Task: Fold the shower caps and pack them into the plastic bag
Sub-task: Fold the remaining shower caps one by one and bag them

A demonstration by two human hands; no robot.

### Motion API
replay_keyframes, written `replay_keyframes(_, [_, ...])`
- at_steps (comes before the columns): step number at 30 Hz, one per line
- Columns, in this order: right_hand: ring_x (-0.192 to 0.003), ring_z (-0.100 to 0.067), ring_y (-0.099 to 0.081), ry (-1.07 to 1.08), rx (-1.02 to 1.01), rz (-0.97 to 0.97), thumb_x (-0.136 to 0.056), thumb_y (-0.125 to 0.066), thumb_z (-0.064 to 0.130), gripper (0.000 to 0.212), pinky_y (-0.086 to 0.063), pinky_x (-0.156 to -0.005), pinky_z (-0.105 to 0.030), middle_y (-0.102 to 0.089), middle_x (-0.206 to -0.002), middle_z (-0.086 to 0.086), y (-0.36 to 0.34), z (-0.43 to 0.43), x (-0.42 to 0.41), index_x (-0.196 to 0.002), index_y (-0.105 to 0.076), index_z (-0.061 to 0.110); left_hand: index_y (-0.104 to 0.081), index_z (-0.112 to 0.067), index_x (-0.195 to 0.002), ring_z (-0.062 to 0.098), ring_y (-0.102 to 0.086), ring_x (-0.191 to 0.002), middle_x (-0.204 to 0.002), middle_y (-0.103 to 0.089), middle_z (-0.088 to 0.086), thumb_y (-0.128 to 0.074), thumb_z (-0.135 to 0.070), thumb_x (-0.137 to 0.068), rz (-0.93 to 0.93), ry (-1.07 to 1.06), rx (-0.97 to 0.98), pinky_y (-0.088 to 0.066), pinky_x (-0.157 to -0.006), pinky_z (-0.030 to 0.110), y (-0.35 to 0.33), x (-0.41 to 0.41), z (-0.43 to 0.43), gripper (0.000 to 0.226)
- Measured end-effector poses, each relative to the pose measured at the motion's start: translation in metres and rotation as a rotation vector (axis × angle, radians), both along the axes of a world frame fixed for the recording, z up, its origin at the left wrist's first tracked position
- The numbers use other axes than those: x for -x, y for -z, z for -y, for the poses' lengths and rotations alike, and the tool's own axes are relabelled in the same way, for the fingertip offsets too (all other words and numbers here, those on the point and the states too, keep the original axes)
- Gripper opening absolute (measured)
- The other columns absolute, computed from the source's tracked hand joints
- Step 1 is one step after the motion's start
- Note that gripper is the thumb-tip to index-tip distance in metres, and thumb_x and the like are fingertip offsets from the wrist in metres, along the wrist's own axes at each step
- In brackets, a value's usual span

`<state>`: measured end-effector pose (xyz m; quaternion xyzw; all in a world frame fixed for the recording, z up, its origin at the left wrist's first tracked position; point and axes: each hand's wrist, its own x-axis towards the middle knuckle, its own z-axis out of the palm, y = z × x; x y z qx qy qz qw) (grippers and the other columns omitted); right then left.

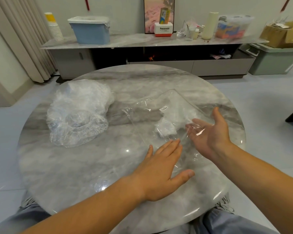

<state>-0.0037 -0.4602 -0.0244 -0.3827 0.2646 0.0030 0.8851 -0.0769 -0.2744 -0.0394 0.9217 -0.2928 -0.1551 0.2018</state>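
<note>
1. Left hand (161, 171): palm down, fingers straight, fingertips at the near edge of the clear plastic bag (172, 105).
2. Right hand (208, 132): palm up, fingers uncurled, the bag's film draped over them.
3. Plastic bag: flat on the round marble table (108, 166), right of centre, with a folded shower cap (165, 128) inside. Its white label (164, 108) is too small to read.
4. Loose shower caps (78, 112): heaped at the table's left, apart from the bag.
5. Sideboard (134, 41): holds a white-and-red box (164, 29) marked "Panasonic".

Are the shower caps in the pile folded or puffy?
Puffy, not folded: the shower caps lie loose and crinkled on the table, outside the bag.
</note>
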Motion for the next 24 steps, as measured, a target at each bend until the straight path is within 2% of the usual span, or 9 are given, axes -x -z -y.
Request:
replay_keyframes(2, [-0.111, -0.031, -0.064, 0.009, 0.011, -0.016, -0.091, -0.059, 0.065, 0.077, -0.054, -0.102, -0.039, -0.053, -0.126, -0.022, 0.0, 0.0, 0.002, -0.122, -0.061, -0.005, 0.0, -0.028, -0.161, 0.0, 0.019, -0.15, -0.166, 0.015, -0.015, -0.022, -0.071, -0.096, 0.014, -0.005, -0.028, 0.007, -0.124, 0.05, 0.0, -0.001, -0.001, 0.081])
replay_keyframes(5, [-0.113, -0.038, -0.064, 0.037, 0.025, -0.045, -0.089, -0.064, 0.063, 0.069, -0.056, -0.098, -0.042, -0.048, -0.131, -0.024, -0.001, 0.003, 0.009, -0.122, -0.063, 0.002, 0.0, -0.03, -0.161, 0.003, 0.022, -0.15, -0.166, 0.018, -0.014, -0.019, -0.073, -0.095, 0.015, -0.014, -0.07, 0.008, -0.124, 0.051, 0.003, -0.002, -0.002, 0.081])
replay_keyframes(11, [-0.118, -0.042, -0.06, -0.012, 0.152, -0.073, -0.094, -0.061, 0.058, 0.071, -0.048, -0.107, -0.05, -0.053, -0.131, -0.026, -0.003, 0.017, 0.04, -0.143, -0.045, 0.009, -0.008, -0.034, -0.16, 0.005, 0.025, -0.149, -0.166, 0.019, -0.012, -0.016, -0.074, -0.094, 0.01, -0.026, -0.078, 0.011, -0.124, 0.048, 0.008, -0.002, -0.005, 0.078])
replay_keyframes(13, [-0.113, -0.037, -0.064, -0.014, 0.284, -0.11, -0.098, -0.057, 0.053, 0.061, -0.051, -0.102, -0.048, -0.058, -0.124, -0.022, -0.006, 0.019, 0.047, -0.135, -0.048, 0.004, -0.016, -0.036, -0.159, 0.004, 0.026, -0.149, -0.166, 0.018, -0.01, -0.017, -0.074, -0.094, 0.003, -0.026, -0.049, 0.011, -0.124, 0.047, 0.008, -0.001, -0.008, 0.075])
replay_keyframes(15, [-0.101, -0.029, -0.067, -0.01, 0.441, -0.141, -0.101, -0.054, 0.046, 0.043, -0.057, -0.085, -0.042, -0.063, -0.109, -0.015, -0.013, 0.016, 0.053, -0.115, -0.056, 0.005, -0.028, -0.037, -0.155, 0.002, 0.025, -0.149, -0.167, 0.014, -0.01, -0.019, -0.073, -0.094, -0.012, -0.033, 0.012, 0.012, -0.124, 0.045, 0.007, 0.0, -0.011, 0.071])
replay_keyframes(17, [-0.082, -0.023, -0.065, -0.017, 0.571, -0.132, -0.103, -0.051, 0.041, 0.031, -0.053, -0.069, -0.035, -0.061, -0.092, -0.009, -0.021, 0.01, 0.055, -0.098, -0.057, 0.01, -0.044, -0.037, -0.145, -0.001, 0.018, -0.15, -0.168, 0.004, -0.01, -0.022, -0.07, -0.096, -0.015, -0.067, 0.11, 0.011, -0.124, 0.042, 0.004, 0.0, -0.014, 0.064])
replay_keyframes(19, [-0.068, -0.021, -0.061, -0.05, 0.656, -0.063, -0.104, -0.049, 0.036, 0.029, -0.047, -0.062, -0.033, -0.06, -0.08, -0.007, -0.031, -0.003, 0.059, -0.091, -0.057, 0.011, -0.053, -0.035, -0.133, -0.002, 0.005, -0.151, -0.167, -0.014, -0.009, -0.023, -0.069, -0.098, -0.001, -0.133, 0.209, 0.006, -0.125, 0.04, 0.001, -0.001, -0.021, 0.058])
replay_keyframes(22, [-0.063, -0.021, -0.06, -0.201, 0.741, 0.084, -0.104, -0.049, 0.032, 0.031, -0.046, -0.058, -0.034, -0.063, -0.071, -0.008, -0.043, -0.037, 0.064, -0.088, -0.06, 0.007, -0.059, -0.03, -0.126, 0.004, -0.024, -0.146, -0.151, -0.042, -0.008, -0.028, -0.063, -0.1, 0.059, -0.295, 0.24, -0.01, -0.124, 0.041, -0.002, -0.009, -0.05, 0.053])
replay_keyframes(24, [-0.066, -0.02, -0.064, -0.369, 0.82, 0.198, -0.104, -0.051, 0.031, 0.034, -0.051, -0.06, -0.035, -0.068, -0.073, -0.007, -0.044, -0.061, 0.067, -0.087, -0.066, 0.006, -0.06, -0.025, -0.127, 0.013, -0.039, -0.138, -0.143, -0.049, -0.005, -0.034, -0.055, -0.103, 0.141, -0.421, 0.146, -0.023, -0.12, 0.04, 0.0, -0.016, -0.079, 0.046])
